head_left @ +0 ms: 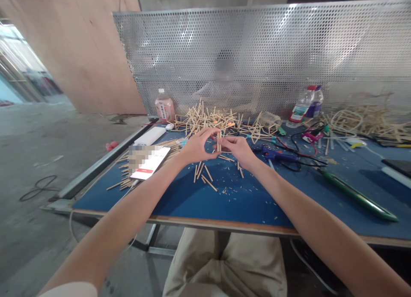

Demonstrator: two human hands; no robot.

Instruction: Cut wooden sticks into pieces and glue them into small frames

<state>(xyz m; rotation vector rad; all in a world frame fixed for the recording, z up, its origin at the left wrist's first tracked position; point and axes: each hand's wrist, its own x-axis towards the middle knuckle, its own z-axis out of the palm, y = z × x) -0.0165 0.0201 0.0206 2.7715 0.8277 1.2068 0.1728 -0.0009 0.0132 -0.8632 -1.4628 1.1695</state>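
Note:
My left hand (197, 145) and my right hand (237, 150) meet above the blue table (257, 202), both pinched on a small bundle of short wooden sticks (219, 142) held upright between the fingertips. Loose cut sticks (204, 175) lie on the table just below the hands. A tangled pile of glued stick frames (208, 117) sits behind the hands. A blue glue gun (278, 154) lies just right of my right hand.
A phone (150, 162) lies on long sticks at the left, beside a white box (150, 135). Bottles stand at the back left (165, 107) and back right (303, 104). Black cables, a green tube (356, 196) and a perforated metal screen (257, 52) bound the area.

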